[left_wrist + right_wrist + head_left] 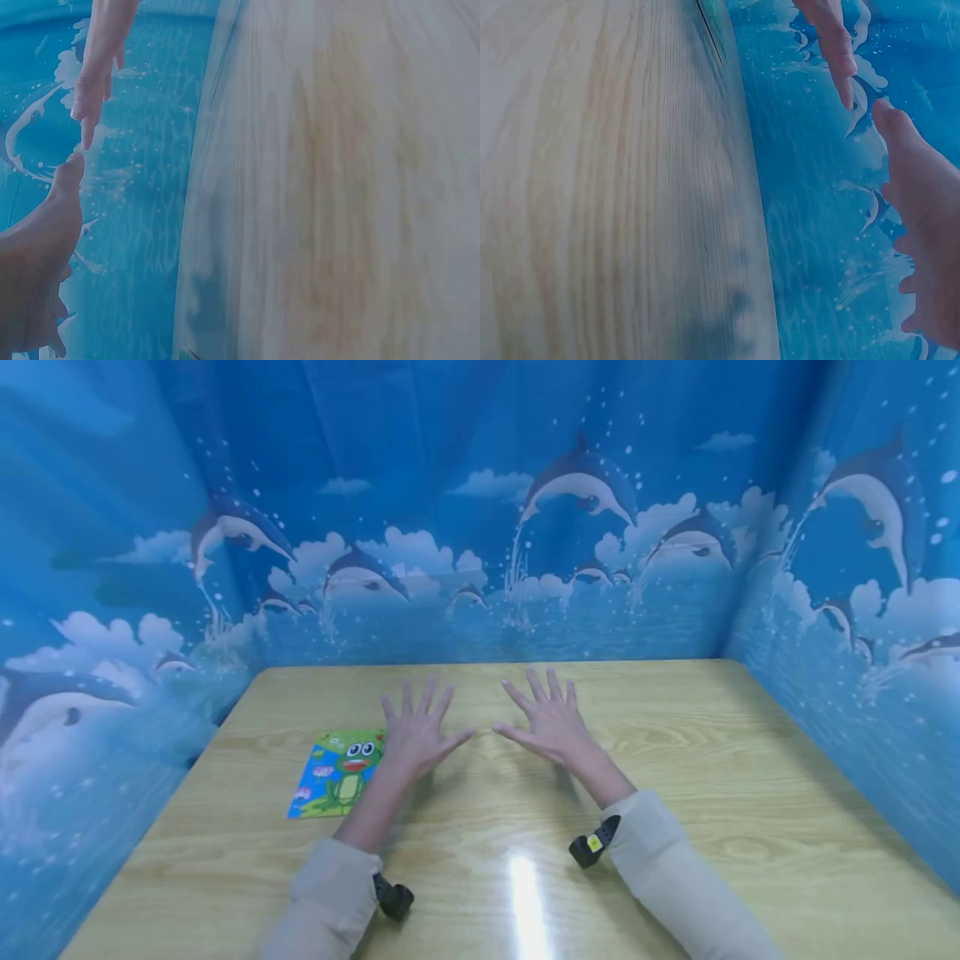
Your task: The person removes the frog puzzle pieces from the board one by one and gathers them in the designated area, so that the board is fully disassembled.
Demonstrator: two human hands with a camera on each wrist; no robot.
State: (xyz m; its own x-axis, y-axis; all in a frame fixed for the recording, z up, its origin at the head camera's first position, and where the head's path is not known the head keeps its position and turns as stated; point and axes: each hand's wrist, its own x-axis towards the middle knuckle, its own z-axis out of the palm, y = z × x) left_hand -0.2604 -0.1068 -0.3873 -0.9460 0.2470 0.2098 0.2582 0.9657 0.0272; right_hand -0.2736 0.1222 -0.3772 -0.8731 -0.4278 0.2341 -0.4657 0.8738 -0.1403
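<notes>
Both hands are held out over the wooden table, fingers straight and spread. My left hand (414, 741) is nearest to a square picture (347, 787) of a green frog on a blue and green ground, and covers part of its right side. My right hand (553, 725) holds nothing. The two thumbs point toward each other with a small gap in the head view. In the left wrist view the left hand (45, 240) appears at the left edge, and in the right wrist view the right hand (926, 217) appears at the right.
The light wooden table (675, 760) has rounded far corners and a bright reflection near the front. Blue curtains (450, 435) printed with dolphins and clouds enclose its back and sides. A small black camera (394, 898) sits on the left wrist and another camera (588, 850) on the right.
</notes>
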